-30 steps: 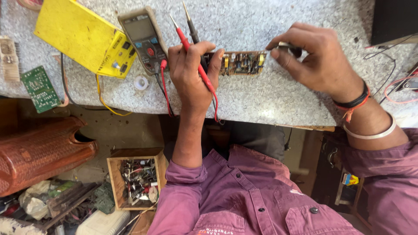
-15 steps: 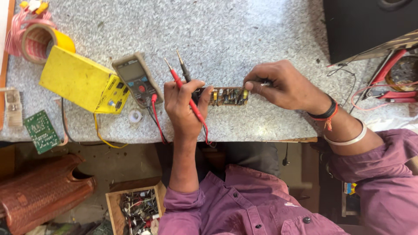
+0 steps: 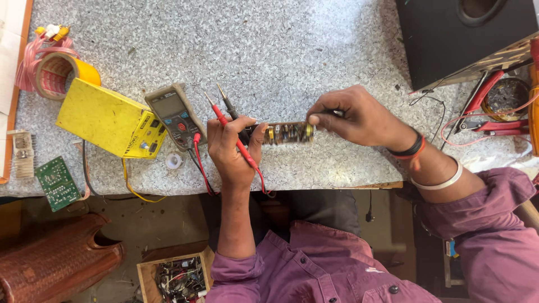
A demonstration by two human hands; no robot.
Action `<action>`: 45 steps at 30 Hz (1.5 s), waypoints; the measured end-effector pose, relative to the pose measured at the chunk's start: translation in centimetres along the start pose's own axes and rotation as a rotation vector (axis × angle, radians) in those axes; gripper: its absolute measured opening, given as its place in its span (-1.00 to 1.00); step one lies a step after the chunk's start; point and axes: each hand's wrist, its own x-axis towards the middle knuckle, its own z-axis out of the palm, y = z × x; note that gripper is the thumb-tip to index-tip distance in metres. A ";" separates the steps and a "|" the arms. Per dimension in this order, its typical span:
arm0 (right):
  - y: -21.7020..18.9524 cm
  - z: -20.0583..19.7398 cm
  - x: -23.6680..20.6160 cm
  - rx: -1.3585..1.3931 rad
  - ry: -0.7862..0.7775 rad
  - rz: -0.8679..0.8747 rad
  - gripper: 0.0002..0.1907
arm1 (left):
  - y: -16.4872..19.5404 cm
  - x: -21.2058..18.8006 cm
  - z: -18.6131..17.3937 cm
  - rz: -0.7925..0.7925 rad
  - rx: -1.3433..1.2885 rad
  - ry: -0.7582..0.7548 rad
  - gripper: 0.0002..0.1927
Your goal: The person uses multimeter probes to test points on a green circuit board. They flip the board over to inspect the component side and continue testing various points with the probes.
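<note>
While the left hand point(image 3: 230, 151) grips two probes point(image 3: 227, 115), the right hand point(image 3: 353, 118) pinches a narrow circuit board point(image 3: 286, 133) beside a yellow box point(image 3: 106, 120).

Single view only, head-worn, looking straight down from above onto a speckled grey worktop point(image 3: 292, 50). Facing away from the body: purple shirt point(image 3: 331, 269) along the bottom edge, far side of the worktop along the top. Fairly near, close enough to read the small circuit board point(image 3: 286, 133) at centre, just below mid-worktop. Left hand point(image 3: 233, 148) and right hand point(image 3: 353, 118) flanking that board. Yellow box point(image 3: 106, 120) well left of it, black speaker cabinet point(image 3: 466, 39) up right.
</note>
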 end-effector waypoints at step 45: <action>0.6 -0.9 -0.7 0.512 0.298 0.281 -0.66 | -0.1 -0.1 0.3 -0.039 0.076 -0.309 -0.58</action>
